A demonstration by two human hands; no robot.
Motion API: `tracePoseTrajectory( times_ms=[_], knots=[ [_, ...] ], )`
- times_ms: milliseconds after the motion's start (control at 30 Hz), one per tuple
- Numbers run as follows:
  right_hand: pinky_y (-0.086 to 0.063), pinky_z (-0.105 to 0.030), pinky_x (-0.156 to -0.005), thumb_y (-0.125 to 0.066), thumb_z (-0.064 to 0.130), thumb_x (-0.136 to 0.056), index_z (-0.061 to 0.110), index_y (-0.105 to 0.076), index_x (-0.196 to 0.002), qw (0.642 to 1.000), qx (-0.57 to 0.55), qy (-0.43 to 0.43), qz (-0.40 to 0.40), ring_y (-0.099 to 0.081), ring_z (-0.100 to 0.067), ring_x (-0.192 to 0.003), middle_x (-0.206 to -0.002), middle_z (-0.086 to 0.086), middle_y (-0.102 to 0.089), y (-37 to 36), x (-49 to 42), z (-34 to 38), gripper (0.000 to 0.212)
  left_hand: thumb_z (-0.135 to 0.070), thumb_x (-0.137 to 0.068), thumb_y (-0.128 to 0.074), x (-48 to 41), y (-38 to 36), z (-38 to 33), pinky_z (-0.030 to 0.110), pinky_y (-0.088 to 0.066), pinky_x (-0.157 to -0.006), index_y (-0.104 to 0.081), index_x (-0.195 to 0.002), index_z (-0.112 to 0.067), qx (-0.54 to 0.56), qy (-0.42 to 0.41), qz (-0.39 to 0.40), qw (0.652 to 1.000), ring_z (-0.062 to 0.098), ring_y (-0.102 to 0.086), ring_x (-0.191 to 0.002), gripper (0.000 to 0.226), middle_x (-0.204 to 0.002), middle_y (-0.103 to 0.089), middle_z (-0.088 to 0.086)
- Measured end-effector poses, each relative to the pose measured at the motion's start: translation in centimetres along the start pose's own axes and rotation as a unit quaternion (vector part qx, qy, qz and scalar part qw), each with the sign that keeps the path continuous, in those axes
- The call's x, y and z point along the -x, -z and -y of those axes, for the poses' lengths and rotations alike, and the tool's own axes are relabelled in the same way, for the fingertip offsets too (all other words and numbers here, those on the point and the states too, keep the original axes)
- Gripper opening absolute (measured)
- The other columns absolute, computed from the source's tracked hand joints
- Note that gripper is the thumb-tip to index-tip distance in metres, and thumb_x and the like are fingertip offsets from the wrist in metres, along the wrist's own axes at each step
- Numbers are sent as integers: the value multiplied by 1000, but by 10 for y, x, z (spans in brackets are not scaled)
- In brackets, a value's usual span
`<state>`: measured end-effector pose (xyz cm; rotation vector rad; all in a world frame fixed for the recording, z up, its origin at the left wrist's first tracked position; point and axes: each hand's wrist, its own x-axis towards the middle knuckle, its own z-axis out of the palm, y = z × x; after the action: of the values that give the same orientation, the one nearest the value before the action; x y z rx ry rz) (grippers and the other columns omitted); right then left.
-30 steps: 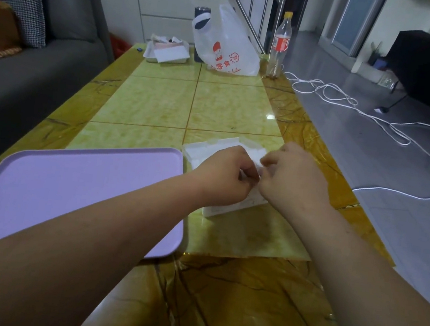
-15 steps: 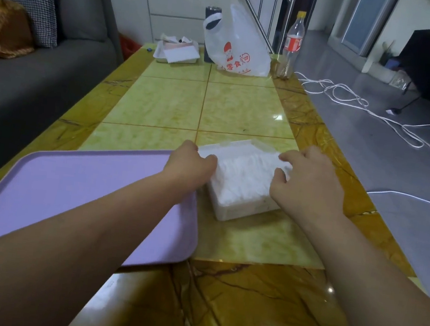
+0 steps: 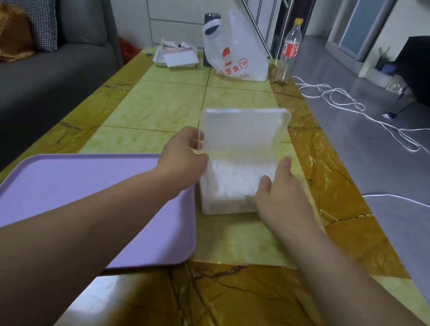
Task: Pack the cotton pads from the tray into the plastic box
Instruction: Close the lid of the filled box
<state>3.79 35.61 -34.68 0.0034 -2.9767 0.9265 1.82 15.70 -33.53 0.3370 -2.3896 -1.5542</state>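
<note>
Fingers of left hand (image 3: 184, 156) grip the upright lid (image 3: 242, 132), right hand (image 3: 283, 191) lies flat against plastic box (image 3: 226, 209)

Plastic box lid (image 3: 240, 132) now upright

The tray (image 3: 68, 199) lies on the surface (image 3: 239, 241) at my left, just beside the plastic box (image 3: 219, 206). The cotton pads (image 3: 231, 178) lie in the box, and its lid (image 3: 239, 130) stands upright at the far side. My left grip (image 3: 182, 156) holds the lid's left edge; my right grip (image 3: 280, 192) rests against the box's right wall. At the far end stands a bag (image 3: 235, 54), with a bottle (image 3: 290, 50) to its right. A sofa (image 3: 42, 82) runs along the left.
</note>
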Motion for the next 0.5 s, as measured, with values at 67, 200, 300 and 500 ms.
tracePoseTrajectory(
  times_ms=[67, 200, 300, 500],
  knots=[
    [-43, -46, -109, -36, 29, -107, 16, 2, -165, 992, -119, -35, -25, -45, -34, -142, -165, -12, -35, 2, 2, -2, 70, -3, -90, -59, 6, 7, 0, 20, -53, -56, -66, -112, -25, 3, -5, 27, 1000, 12, -67, -73, 31, -104, -71, 1],
    [-37, -46, -117, -46, 18, -97, 29, -17, -164, 946, -311, -65, -66, -37, -23, -147, -165, 4, -33, 9, 9, -1, 74, 4, -84, -53, 25, 20, 5, 18, -48, -90, -68, -122, -32, -62, -60, 87, 992, 9, -57, -125, 54, -135, -58, -10],
    [-36, -38, -113, -53, 20, -95, 28, -35, -160, 949, -310, -39, -44, -38, -19, -145, -161, 6, -39, 9, 16, 2, 67, 1, -83, -56, 43, 26, 5, 16, -45, -94, -67, -130, -32, -121, -82, 138, 980, 11, -51, -133, 58, -152, -44, -10],
    [-34, -22, -94, -66, 43, -95, 15, -59, -139, 981, -182, -1, -68, -52, -12, -119, -144, -1, -53, -2, 15, -2, 53, -29, -90, -73, 61, 29, -2, 31, -30, -119, -54, -145, -37, -299, -117, 162, 933, 16, -33, -151, 59, -166, -30, -4]
  ],
)
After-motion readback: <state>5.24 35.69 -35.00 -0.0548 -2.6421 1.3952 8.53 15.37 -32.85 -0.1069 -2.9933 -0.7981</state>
